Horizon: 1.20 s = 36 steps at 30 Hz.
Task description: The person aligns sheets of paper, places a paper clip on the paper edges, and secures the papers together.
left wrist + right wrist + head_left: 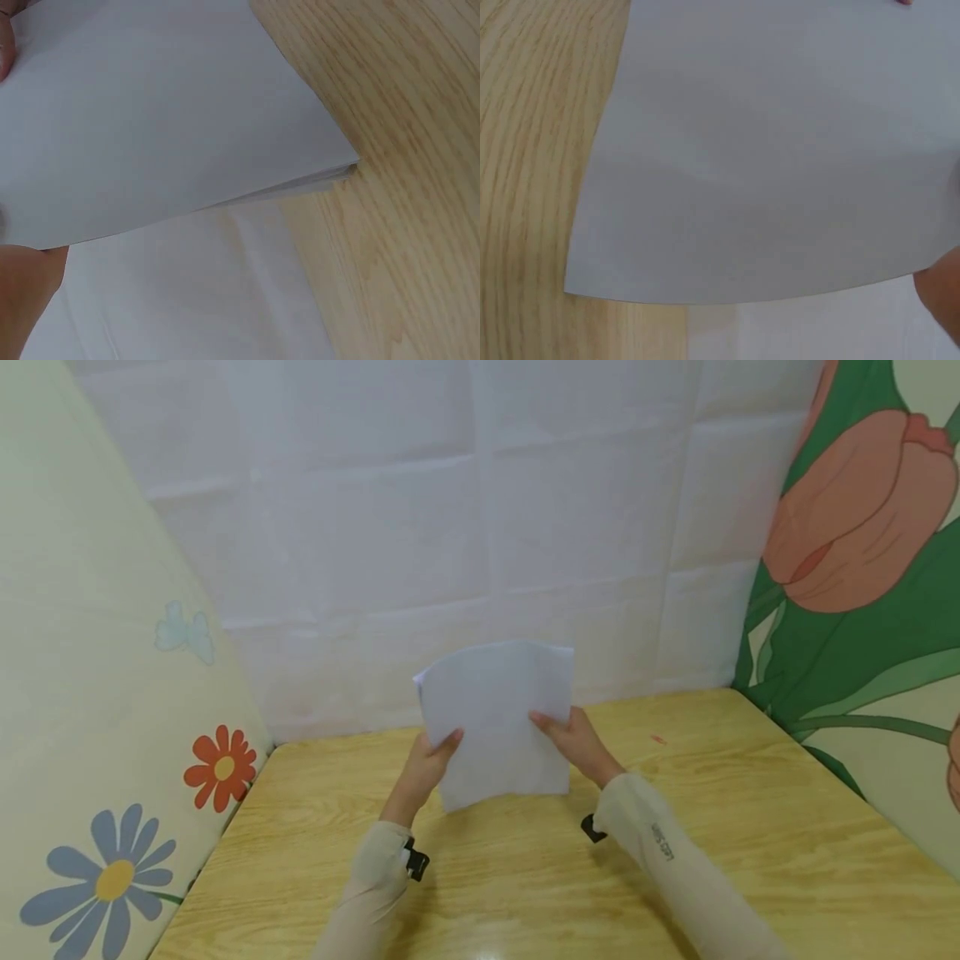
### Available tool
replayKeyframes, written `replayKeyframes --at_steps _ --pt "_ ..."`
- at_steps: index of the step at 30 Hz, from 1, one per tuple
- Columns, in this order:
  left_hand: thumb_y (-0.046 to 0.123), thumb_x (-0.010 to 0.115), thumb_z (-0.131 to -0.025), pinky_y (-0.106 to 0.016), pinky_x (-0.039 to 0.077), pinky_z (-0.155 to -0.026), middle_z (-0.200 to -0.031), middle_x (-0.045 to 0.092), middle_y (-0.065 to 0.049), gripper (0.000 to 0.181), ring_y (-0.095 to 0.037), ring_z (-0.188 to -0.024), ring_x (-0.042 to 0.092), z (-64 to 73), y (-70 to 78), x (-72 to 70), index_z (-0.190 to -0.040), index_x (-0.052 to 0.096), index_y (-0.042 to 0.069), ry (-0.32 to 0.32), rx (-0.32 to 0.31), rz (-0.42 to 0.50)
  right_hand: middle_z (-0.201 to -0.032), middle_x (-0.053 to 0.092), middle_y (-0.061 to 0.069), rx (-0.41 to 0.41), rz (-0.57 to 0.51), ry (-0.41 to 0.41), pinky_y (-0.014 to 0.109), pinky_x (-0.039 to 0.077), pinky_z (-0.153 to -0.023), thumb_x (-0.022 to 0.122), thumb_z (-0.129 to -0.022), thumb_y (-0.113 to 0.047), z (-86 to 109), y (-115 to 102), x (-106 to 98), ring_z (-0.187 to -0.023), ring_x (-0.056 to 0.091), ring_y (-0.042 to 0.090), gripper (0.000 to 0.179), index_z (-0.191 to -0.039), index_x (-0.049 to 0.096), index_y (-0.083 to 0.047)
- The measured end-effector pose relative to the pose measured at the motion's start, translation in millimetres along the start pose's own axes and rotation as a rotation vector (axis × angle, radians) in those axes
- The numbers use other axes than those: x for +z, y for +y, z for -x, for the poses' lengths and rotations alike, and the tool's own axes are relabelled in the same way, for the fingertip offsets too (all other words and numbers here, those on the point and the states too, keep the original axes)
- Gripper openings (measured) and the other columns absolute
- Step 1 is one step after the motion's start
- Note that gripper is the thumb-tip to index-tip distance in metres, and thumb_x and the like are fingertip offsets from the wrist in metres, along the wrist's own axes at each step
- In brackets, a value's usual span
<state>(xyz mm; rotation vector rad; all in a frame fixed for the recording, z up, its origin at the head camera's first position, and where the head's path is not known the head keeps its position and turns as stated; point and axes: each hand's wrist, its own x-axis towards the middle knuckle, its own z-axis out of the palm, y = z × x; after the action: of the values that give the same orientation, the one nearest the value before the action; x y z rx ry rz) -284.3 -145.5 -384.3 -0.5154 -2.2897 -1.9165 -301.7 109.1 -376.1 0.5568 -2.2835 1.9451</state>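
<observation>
Both hands hold a stack of white paper sheets (pixel 498 727) upright and slightly bowed over the table. The left hand (pixel 429 768) pinches its left edge, thumb across the front face and the other fingers hidden behind. At the opposite edge the right hand (pixel 577 743) grips likewise, thumb on the front. In the left wrist view, several layers fan apart at one corner of the paper stack (pixel 165 120). The right wrist view shows the broad blank face of the sheets (pixel 757 172) curving, with part of the right hand (pixel 941 292) at the edge.
A wood-grain table (pixel 510 877) lies beneath the hands. Behind it hangs a creased white cloth (pixel 450 543). Floral-printed panels stand at the left (pixel 112 693) and right (pixel 862 652). A small reddish mark (pixel 658 739) shows on the tabletop right of the paper.
</observation>
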Motion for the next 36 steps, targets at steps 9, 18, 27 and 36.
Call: replayKeyframes --at_steps 9,18,27,36 --pt "0.015 0.052 -0.100 -0.050 0.048 -0.094 -0.117 0.061 -0.026 0.033 -0.037 -0.109 0.060 -1.2 -0.4 1.4 -0.122 0.054 -0.010 0.013 0.017 -0.038 -0.123 0.058 0.026 -0.021 0.014 -0.008 0.051 0.044 -0.098 0.058 -0.098 -0.024 0.4 4.1 1.9 -0.113 0.056 0.037 0.045 -0.129 0.048 0.007" --pt "0.013 0.051 -0.100 -0.051 0.048 -0.092 -0.113 0.062 -0.027 0.029 -0.038 -0.107 0.060 0.7 4.3 2.2 -0.115 0.057 -0.012 0.030 0.061 -0.111 -0.118 0.062 0.026 -0.029 0.103 0.010 0.050 0.048 -0.093 0.060 -0.097 -0.026 1.1 6.9 0.8 -0.108 0.060 0.037 0.043 -0.123 0.053 0.008" --pt "0.014 0.052 -0.100 -0.052 0.048 -0.092 -0.112 0.062 -0.027 0.029 -0.039 -0.106 0.060 1.4 7.8 1.2 -0.114 0.056 -0.011 0.054 0.045 -0.156 -0.108 0.065 0.026 -0.145 0.150 0.032 0.042 0.053 -0.083 0.063 -0.093 -0.011 -1.1 8.0 -0.6 -0.098 0.063 0.034 0.029 -0.113 0.059 0.010" --pt "0.017 0.052 -0.100 -0.050 0.051 -0.088 -0.110 0.064 -0.025 0.030 -0.038 -0.103 0.063 0.9 17.5 -5.7 -0.116 0.055 -0.008 0.019 0.031 -0.153 -0.110 0.061 0.033 -0.167 0.167 0.007 0.053 0.051 -0.083 0.061 -0.092 0.001 -3.8 -3.7 -0.3 -0.100 0.060 0.044 0.026 -0.114 0.054 0.014"
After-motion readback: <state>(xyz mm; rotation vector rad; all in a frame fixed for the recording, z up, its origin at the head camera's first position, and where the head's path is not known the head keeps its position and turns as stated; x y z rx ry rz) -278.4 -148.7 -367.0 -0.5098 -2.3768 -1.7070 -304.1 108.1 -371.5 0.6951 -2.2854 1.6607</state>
